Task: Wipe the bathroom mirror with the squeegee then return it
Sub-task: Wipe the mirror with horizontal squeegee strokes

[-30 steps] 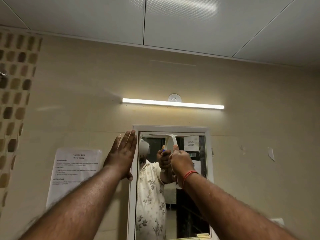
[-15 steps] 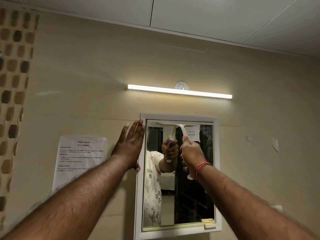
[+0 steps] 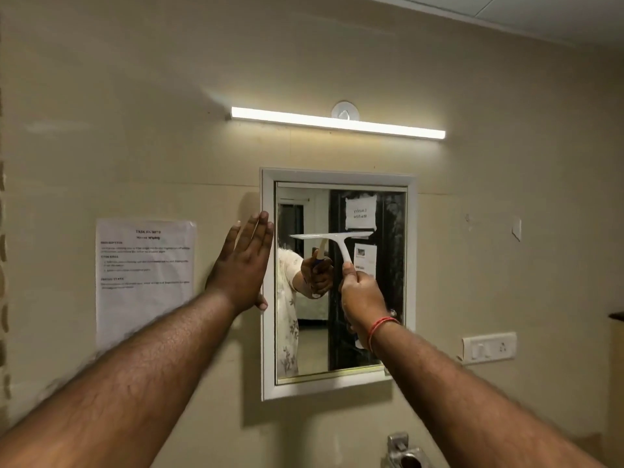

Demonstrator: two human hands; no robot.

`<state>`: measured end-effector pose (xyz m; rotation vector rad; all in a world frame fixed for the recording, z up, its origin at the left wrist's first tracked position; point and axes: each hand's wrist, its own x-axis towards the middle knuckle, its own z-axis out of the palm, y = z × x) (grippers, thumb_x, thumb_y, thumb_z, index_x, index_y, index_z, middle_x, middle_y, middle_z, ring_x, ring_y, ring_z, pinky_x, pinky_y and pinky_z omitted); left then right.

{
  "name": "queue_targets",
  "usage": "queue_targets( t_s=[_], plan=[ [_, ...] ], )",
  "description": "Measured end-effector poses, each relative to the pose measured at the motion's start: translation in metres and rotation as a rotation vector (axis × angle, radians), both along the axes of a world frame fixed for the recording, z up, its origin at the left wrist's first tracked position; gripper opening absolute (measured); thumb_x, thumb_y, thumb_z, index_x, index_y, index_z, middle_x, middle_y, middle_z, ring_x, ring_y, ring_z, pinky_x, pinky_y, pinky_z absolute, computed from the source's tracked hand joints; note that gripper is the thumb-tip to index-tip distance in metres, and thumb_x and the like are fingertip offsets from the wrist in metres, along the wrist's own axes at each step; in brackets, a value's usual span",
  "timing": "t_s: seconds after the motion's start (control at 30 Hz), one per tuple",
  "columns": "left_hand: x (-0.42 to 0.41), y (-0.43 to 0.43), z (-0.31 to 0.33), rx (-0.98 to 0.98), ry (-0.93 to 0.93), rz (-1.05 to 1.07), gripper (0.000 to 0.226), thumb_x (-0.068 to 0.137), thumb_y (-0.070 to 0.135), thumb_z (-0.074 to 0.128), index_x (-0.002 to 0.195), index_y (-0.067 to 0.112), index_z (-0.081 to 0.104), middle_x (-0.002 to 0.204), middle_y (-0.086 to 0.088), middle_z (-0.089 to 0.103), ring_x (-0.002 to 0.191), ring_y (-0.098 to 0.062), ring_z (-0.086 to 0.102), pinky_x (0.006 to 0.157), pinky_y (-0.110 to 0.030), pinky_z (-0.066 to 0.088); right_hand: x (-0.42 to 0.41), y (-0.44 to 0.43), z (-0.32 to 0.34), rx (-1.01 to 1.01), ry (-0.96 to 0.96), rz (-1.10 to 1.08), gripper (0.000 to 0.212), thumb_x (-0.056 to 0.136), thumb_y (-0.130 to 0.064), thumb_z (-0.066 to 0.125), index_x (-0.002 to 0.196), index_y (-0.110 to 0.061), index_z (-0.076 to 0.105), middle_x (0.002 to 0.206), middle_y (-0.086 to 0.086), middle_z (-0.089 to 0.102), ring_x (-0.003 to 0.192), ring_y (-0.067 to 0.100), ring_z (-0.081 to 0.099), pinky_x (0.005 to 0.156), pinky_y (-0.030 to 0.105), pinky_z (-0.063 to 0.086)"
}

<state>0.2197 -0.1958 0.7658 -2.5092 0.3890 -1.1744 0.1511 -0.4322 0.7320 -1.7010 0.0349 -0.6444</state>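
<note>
A white-framed mirror (image 3: pixel 270 366) hangs on the beige wall. A white squeegee (image 3: pixel 341 241) lies against the glass, its blade level about a quarter of the way down the mirror. My right hand (image 3: pixel 363 298) is shut on the squeegee's handle, a red thread around the wrist. My left hand (image 3: pixel 244 265) presses flat with fingers together on the wall and the mirror's left frame edge. The glass reflects the hand, the squeegee and a patterned garment.
A lit tube light (image 3: pixel 337 123) runs above the mirror. A printed paper sheet (image 3: pixel 145 282) is stuck to the wall on the left. A switch plate (image 3: pixel 489 347) sits to the right, and a metal fitting (image 3: pixel 403 450) below the mirror.
The squeegee blade has come down from the mirror's top edge to roughly a quarter of the way down. My view has tilted lower, showing the whole mirror. The left hand stays on the frame.
</note>
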Motion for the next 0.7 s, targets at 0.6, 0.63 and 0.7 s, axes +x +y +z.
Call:
queue_targets(
  t_s=[0.6, 0.63, 0.7],
  plan=[
    [-0.013, -0.008, -0.100, -0.038, 0.054, -0.003, 0.181, 0.058, 0.078, 0.095, 0.174, -0.001, -0.019, 0.182, -0.023, -0.030, 0.173, -0.040, -0.020, 0.141, -0.061, 0.006, -0.019, -0.004, -0.169, -0.032, 0.170, -0.057, 0.049, 0.112, -0.058, 0.036, 0.087, -0.024, 0.062, 0.080, -0.002, 0.064, 0.074, 0.016, 0.058, 0.068, 0.034, 0.045],
    [-0.013, -0.009, -0.106, -0.041, 0.063, -0.001, 0.180, 0.058, 0.077, 0.096, 0.174, -0.001, -0.019, 0.183, -0.023, -0.030, 0.173, -0.040, -0.020, 0.141, -0.061, 0.006, -0.021, -0.005, -0.175, -0.039, 0.176, -0.058, 0.050, 0.112, -0.058, 0.036, 0.087, -0.024, 0.062, 0.079, -0.002, 0.064, 0.074, 0.016, 0.058, 0.067, 0.034, 0.045],
    [-0.014, -0.010, -0.120, -0.045, 0.074, 0.000, 0.178, 0.060, 0.074, 0.097, 0.174, -0.001, -0.017, 0.183, -0.023, -0.028, 0.173, -0.040, -0.018, 0.141, -0.061, 0.006, -0.025, -0.006, -0.188, -0.041, 0.202, -0.062, 0.051, 0.112, -0.058, 0.037, 0.086, -0.022, 0.062, 0.081, 0.000, 0.066, 0.075, 0.017, 0.060, 0.066, 0.034, 0.045]
  ],
)
